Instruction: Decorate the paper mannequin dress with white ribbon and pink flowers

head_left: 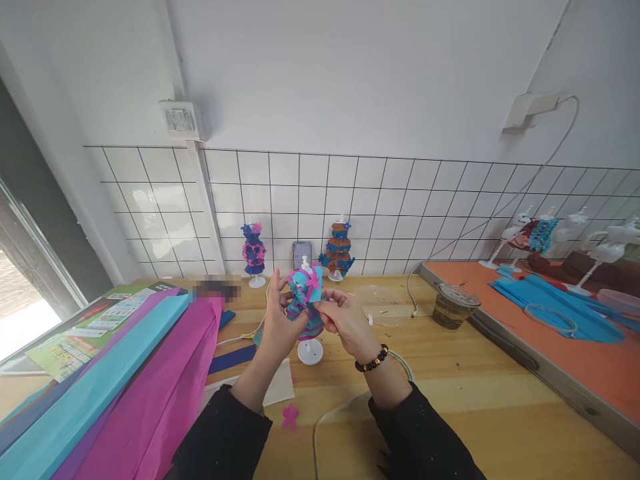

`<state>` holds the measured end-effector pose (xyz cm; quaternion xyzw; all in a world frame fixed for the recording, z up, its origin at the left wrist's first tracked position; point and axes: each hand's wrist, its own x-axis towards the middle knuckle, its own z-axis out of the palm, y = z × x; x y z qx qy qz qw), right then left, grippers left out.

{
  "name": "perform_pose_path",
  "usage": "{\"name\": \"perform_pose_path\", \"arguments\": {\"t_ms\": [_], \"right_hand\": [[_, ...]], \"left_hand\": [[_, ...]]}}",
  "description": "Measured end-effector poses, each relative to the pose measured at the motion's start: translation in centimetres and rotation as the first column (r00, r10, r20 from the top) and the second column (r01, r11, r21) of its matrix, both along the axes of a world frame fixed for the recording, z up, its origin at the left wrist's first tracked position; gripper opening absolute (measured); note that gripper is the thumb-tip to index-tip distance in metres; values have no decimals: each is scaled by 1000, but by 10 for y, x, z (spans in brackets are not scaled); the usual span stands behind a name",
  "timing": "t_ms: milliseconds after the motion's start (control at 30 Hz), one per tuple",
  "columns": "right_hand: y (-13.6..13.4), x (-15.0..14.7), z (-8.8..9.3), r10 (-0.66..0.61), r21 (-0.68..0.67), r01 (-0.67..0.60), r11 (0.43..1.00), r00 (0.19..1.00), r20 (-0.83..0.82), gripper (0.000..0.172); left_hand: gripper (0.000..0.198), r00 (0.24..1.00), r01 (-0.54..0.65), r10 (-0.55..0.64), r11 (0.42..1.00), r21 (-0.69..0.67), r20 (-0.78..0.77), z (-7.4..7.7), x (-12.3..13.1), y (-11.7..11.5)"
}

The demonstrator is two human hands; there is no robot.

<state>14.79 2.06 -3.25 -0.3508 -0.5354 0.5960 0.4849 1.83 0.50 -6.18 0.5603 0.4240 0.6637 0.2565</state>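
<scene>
A miniature dress form (310,352) with a white round base stands upright before me, dressed in a teal and magenta crepe-paper dress (313,325). My left hand (281,320) is curled around the left side of the dress, with its thumb across the front. A light-blue square piece (316,291) with a pink flower on it lies against the chest. My right hand (345,320) pinches at the lower right of this piece, fingers closed on its edge. The fingertips behind the dress are hidden. A loose pink paper flower (290,417) lies nearer me on the table.
Crepe paper sheets (175,360) spread over the left side. Behind stand two dressed forms, one purple-pink (255,250) and one brown-blue (340,248), with a phone (302,253) between. A plastic tub (454,307) stands right, beside an orange surface (565,373). A cable crosses the front.
</scene>
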Motion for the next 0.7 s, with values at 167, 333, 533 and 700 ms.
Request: {"name": "perform_pose_path", "arguments": {"t_ms": [167, 333, 533, 700], "right_hand": [[0, 8, 4, 11, 48, -15, 999, 997, 74, 28], [-3, 14, 9, 47, 59, -61, 996, 976, 211, 26], [-6, 19, 13, 44, 120, -100, 988, 914, 404, 20], [-2, 24, 12, -101, 228, 7, 974, 910, 403, 25]], "left_hand": [[95, 1000, 11, -11, 1000, 1, -6, -2, -2, 2], [94, 1000, 7, -7, 1000, -8, -7, -3, -3, 3], [93, 1000, 5, -5, 1000, -11, -12, -4, -4, 4], [93, 1000, 13, -13, 1000, -16, -13, -3, -3, 3]]}}
